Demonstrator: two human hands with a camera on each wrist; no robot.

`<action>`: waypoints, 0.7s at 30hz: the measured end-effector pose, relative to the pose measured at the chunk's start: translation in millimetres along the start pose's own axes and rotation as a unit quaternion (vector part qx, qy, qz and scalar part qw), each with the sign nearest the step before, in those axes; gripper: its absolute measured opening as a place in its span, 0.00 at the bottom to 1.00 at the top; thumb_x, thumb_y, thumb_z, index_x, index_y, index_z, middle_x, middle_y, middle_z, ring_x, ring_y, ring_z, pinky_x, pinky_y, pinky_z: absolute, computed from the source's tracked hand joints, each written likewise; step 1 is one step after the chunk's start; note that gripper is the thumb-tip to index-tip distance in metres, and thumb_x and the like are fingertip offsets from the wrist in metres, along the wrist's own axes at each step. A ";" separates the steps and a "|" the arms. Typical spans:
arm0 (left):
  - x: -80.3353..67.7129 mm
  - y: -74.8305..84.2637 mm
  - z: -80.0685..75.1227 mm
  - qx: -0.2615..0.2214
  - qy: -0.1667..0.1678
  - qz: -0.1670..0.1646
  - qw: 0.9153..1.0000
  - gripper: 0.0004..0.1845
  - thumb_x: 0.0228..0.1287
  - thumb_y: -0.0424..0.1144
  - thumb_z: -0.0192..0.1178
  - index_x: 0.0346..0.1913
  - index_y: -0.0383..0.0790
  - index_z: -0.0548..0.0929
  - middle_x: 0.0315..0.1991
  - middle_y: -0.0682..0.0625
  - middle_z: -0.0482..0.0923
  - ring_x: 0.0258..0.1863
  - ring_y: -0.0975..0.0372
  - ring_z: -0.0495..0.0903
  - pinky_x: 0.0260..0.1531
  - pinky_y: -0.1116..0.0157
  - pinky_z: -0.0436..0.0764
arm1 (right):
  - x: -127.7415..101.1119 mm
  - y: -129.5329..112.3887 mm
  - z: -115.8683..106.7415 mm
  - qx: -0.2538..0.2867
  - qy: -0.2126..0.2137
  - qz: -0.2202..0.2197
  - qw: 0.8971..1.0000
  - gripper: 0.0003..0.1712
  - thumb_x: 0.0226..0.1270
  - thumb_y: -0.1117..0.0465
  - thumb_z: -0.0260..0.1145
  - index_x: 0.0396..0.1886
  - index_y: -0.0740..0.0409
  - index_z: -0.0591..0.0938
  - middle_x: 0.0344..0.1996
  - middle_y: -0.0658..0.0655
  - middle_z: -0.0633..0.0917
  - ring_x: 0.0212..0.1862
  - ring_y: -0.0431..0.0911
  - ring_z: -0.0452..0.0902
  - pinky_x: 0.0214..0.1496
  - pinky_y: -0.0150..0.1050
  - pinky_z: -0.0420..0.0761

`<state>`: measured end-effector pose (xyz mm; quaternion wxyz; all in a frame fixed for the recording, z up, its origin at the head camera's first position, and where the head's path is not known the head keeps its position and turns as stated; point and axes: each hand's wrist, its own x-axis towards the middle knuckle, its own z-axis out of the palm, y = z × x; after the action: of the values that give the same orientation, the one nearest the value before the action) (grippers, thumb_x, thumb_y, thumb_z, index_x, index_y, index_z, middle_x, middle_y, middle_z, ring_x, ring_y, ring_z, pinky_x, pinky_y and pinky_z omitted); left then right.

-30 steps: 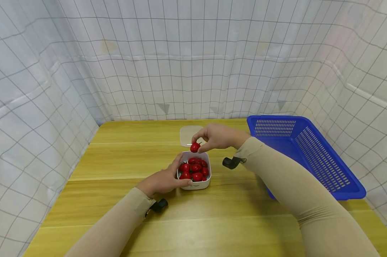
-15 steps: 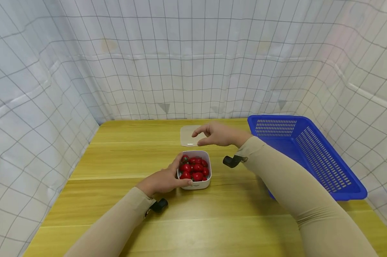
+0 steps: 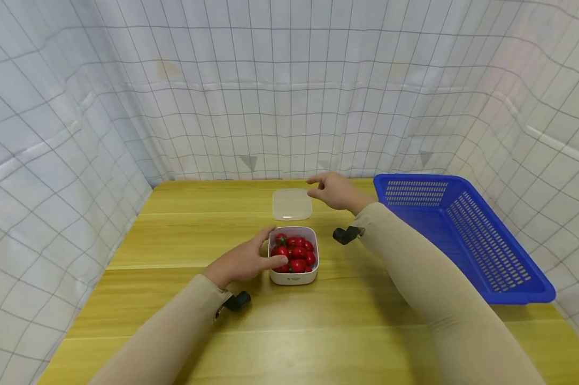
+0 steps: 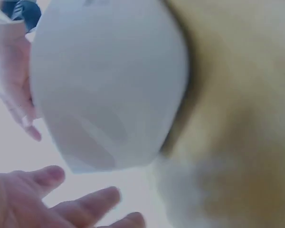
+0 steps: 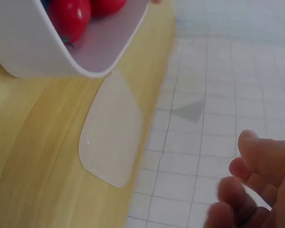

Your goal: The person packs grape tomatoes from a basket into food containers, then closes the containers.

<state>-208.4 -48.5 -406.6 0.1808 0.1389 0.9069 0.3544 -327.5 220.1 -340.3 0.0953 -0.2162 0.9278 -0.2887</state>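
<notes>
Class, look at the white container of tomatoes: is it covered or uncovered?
Uncovered. The white container shows its red tomatoes from above, and the clear lid lies flat on the table behind it, apart.

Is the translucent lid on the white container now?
No, the lid lies flat on the table behind the open container of cherry tomatoes.

Head view looks down; close, perhaps blurred wrist views share the bowl point(image 3: 293, 267).

Tomato-filled white box point(image 3: 293, 256), lid point(image 3: 291, 204) behind
</notes>
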 end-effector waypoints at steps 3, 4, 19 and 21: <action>9.5 -0.9 -14.2 0.009 0.039 0.011 0.999 0.46 0.76 0.66 0.55 0.86 0.49 0.52 0.80 0.39 0.64 0.77 0.39 0.67 0.74 0.37 0.66 | 8.0 5.2 2.1 -0.017 -0.013 0.015 1.000 0.30 0.82 0.53 0.61 0.78 0.56 0.72 0.52 0.62 0.86 0.35 0.48 0.79 0.42 0.43 0.80; 14.3 -2.1 -19.8 0.015 0.052 0.014 0.998 0.44 0.78 0.65 0.53 0.85 0.48 0.54 0.79 0.39 0.67 0.76 0.40 0.68 0.73 0.37 0.67 | 10.1 6.3 2.7 -0.024 -0.020 0.021 0.999 0.31 0.82 0.53 0.61 0.80 0.56 0.70 0.57 0.64 0.85 0.41 0.50 0.82 0.48 0.45 0.82; 94.2 -24.1 -62.7 0.100 0.036 -0.040 0.993 0.41 0.81 0.56 0.52 0.84 0.36 0.55 0.75 0.35 0.71 0.74 0.43 0.72 0.76 0.45 0.68 | 40.9 46.0 45.6 -0.077 -0.057 0.041 0.995 0.37 0.81 0.54 0.61 0.82 0.65 0.63 0.71 0.70 0.77 0.73 0.60 0.74 0.76 0.52 0.72; 104.1 -26.6 -61.0 0.113 0.029 -0.041 0.992 0.41 0.81 0.56 0.52 0.84 0.34 0.55 0.75 0.34 0.71 0.75 0.43 0.70 0.77 0.45 0.66 | 42.6 50.6 50.7 -0.068 -0.053 0.044 0.995 0.37 0.80 0.55 0.61 0.82 0.64 0.64 0.69 0.70 0.79 0.71 0.59 0.76 0.75 0.51 0.74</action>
<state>-330.9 -64.0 -407.2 0.1521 0.1110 0.9508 0.2460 -367.6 213.0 -413.1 0.1419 -0.1966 0.9475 -0.2084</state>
